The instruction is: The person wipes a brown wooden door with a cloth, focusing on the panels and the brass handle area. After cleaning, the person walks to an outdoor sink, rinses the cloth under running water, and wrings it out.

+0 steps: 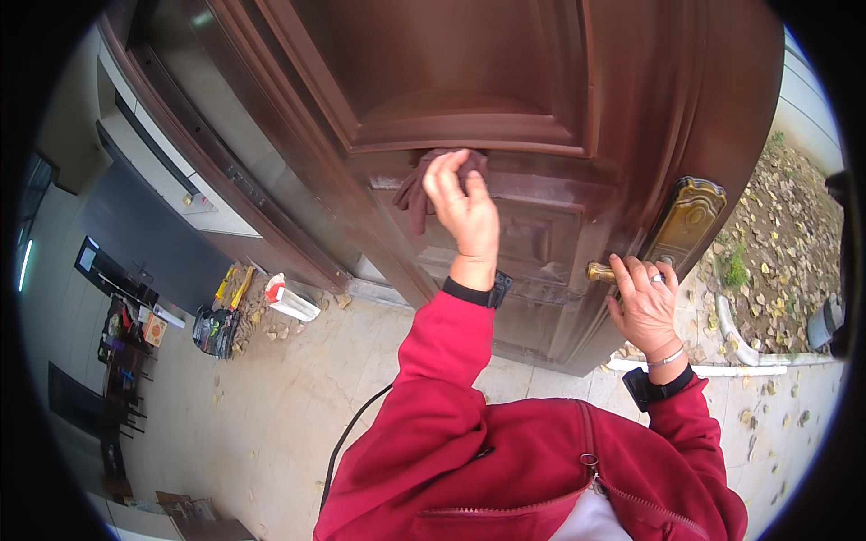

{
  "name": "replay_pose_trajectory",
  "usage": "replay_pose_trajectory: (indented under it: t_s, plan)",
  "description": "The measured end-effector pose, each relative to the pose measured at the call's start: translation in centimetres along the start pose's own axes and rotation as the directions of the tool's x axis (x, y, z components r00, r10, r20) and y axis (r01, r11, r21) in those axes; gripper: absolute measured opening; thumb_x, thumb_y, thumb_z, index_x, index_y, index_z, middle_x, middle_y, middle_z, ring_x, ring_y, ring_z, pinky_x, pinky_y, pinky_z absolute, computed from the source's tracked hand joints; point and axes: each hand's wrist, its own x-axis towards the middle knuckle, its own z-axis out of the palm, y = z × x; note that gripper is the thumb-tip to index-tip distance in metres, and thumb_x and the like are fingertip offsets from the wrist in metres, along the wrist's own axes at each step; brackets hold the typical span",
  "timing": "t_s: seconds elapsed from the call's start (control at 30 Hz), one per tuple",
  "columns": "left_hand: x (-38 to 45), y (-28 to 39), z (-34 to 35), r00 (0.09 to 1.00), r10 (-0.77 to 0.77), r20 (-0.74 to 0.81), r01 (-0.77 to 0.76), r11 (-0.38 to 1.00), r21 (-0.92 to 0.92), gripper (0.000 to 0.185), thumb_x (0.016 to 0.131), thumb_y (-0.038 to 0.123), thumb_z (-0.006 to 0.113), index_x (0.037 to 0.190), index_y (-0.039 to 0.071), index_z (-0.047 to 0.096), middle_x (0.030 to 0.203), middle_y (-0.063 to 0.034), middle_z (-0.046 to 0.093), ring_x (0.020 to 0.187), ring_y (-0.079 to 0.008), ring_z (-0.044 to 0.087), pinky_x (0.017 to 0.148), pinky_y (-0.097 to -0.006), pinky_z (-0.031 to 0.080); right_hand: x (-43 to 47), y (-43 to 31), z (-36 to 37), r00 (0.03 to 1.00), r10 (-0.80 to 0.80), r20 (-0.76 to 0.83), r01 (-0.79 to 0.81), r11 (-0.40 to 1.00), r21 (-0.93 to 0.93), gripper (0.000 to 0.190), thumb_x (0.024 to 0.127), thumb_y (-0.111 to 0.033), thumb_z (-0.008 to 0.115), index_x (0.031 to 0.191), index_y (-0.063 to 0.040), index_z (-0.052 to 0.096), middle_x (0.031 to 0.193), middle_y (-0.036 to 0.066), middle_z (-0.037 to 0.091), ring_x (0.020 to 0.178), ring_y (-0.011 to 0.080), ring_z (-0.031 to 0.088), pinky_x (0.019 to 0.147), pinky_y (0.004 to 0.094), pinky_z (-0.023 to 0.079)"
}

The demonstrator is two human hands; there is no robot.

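A brown panelled door (467, 74) stands open in front of me. My left hand (463, 209) presses a dark maroon cloth (416, 186) to the door, just below the moulding of the upper panel. Part of the cloth hangs loose to the left of my fingers, and its far side is hidden. On the right, my right hand (643, 301) is curled over the brass lever handle (601, 272), whose tip sticks out to the left. Above that hand is the ornate brass lock plate (690, 209). A lower raised panel (534, 237) looks pale and dusty in places.
Beside the doorway, a white-and-red carton (294, 301) and a black bag (215, 331) rest on the tiled floor (270, 406). A dark door frame (223, 155) rises at left. Outside, a curb (734, 331) borders a leaf-strewn bed (778, 250). A cable (352, 429) runs by my left side.
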Motion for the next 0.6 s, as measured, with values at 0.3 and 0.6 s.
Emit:
replay_pose_trajectory:
  t_s: [0.3,0.6]
  plan:
    - [-3.2,4.9,3.7,0.788,0.440,0.430,-0.449,0.889,-0.088,0.029,0.065,0.011,0.071,0.094,0.014,0.064,0.103,0.0003,0.057,0.081,-0.0206,0.058,0.068,-0.0334,0.048,0.2,-0.7,-0.4,1.000,0.018,-0.005,-0.018,0.996,-0.091,0.060,0.065,-0.016,0.070,0.122,-0.012,0.053,0.109,0.006,0.056,0.097,0.0223,0.055,0.093,0.0403,0.035]
    - [6.4,-12.5,-9.1,0.912,0.346,0.218,-0.407,0.827,0.389,0.029,0.073,0.025,0.074,0.098,0.015,0.064,0.106,-0.0062,0.053,0.095,-0.0284,0.052,0.082,-0.0399,0.042,1.1,-1.7,-0.2,0.996,0.093,-0.003,-0.093,0.984,-0.150,0.050,0.069,-0.016,0.068,0.117,-0.013,0.056,0.106,0.005,0.058,0.093,0.0245,0.056,0.094,0.0412,0.034]
